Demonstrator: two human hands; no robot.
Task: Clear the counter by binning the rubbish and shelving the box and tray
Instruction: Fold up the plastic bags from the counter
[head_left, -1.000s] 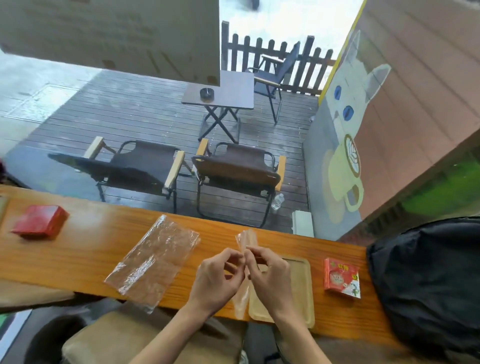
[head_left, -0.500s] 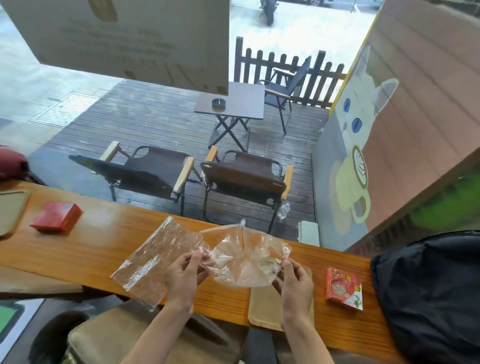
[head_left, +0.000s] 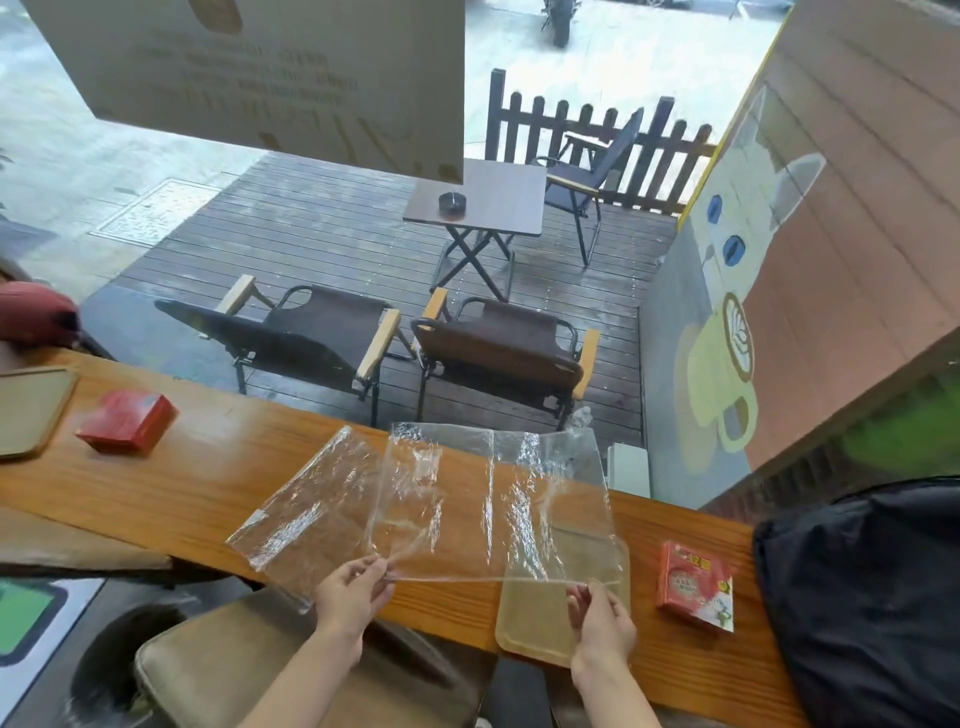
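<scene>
Clear plastic sheet (head_left: 493, 499) held taut above counter (head_left: 208, 467), lower centre; left hand (head_left: 350, 597) and right hand (head_left: 602, 618) each pinch near edge. Second sheet (head_left: 311, 509), tray (head_left: 540, 629), red box (head_left: 127, 420), packet (head_left: 693, 584) all unmoved. Nothing binned, nothing shelved.

Both hands, left (head_left: 349, 592) and right (head_left: 602, 621), pinch a clear sheet (head_left: 493, 499) taut above the counter (head_left: 208, 467). On the counter: second sheet (head_left: 306, 514), tray (head_left: 540, 629), orange box (head_left: 693, 584), red box (head_left: 127, 420).
</scene>
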